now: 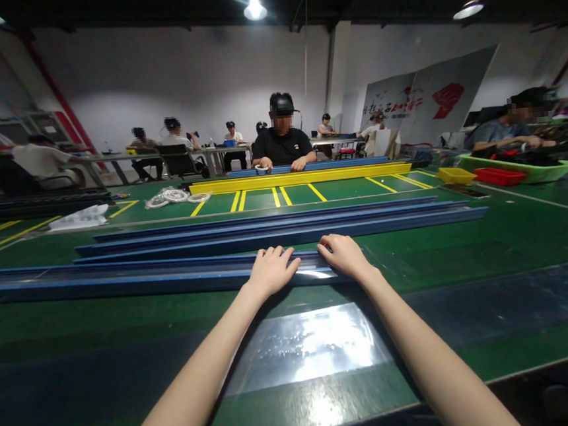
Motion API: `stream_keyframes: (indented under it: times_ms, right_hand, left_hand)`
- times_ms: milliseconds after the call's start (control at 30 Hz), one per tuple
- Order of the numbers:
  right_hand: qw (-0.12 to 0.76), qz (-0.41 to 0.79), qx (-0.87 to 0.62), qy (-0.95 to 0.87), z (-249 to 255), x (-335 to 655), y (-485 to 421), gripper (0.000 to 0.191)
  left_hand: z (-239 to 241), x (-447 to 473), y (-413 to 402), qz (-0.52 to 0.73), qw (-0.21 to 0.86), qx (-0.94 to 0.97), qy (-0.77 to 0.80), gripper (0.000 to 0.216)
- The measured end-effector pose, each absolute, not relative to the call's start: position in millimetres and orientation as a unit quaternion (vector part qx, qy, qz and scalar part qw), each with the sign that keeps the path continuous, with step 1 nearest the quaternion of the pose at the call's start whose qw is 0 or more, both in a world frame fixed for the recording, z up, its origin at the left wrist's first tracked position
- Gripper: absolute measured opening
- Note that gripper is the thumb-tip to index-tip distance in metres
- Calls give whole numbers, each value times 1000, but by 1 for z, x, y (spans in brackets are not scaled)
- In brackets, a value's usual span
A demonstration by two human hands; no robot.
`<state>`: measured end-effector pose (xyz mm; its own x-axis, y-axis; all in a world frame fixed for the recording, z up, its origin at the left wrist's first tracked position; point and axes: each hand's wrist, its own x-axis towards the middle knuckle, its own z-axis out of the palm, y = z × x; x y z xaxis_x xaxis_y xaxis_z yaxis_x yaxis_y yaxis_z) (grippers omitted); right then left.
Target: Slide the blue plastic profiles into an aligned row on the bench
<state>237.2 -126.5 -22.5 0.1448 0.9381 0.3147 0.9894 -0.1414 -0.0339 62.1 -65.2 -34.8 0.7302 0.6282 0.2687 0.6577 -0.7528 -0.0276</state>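
A long blue channel strip (pixel 170 280) lies across the table in front of me, with a clear plastic strip (pixel 311 261) along its inside. My left hand (pixel 272 269) bends its fingers over the far rim near the right end, thumb stretched toward the right. Close to that end, my right hand (pixel 341 254) is curled over the same channel, fingers close together. Both sets of fingertips are partly hidden behind the rim. Nearer me, a clear plastic sheet (pixel 305 344) lies flat on the table and reflects the light.
Several more blue channels (pixel 285 229) lie just beyond. Farther back are a yellow channel (pixel 301 178), coiled white rings (pixel 170 196) and a plastic bag (pixel 79 218). A person (pixel 281 140) sits opposite. At right are yellow (pixel 456 176), red (pixel 499 176) and green (pixel 553 171) trays.
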Motion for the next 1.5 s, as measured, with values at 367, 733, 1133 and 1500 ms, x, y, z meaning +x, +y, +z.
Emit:
stream_keyframes:
  times_ms: [367, 733, 1133, 1500]
  right_hand:
    - [129, -136, -738, -648, -33, 228, -152, 35]
    - [123, -147, -726, -660, -38, 207, -150, 40]
    - [116, -158, -795, -574, -28, 240, -164, 36]
    - [113, -147, -767, -614, -35, 214, -157, 36]
  left_hand:
    - [-30, 50, -78, -167, 131, -913, -348, 35]
    - [-39, 60, -97, -160, 103, -930, -313, 41]
    - [-21, 39, -79, -79, 25, -925, -370, 39]
    - [-35, 51, -95, -212, 115, -893, -379, 41]
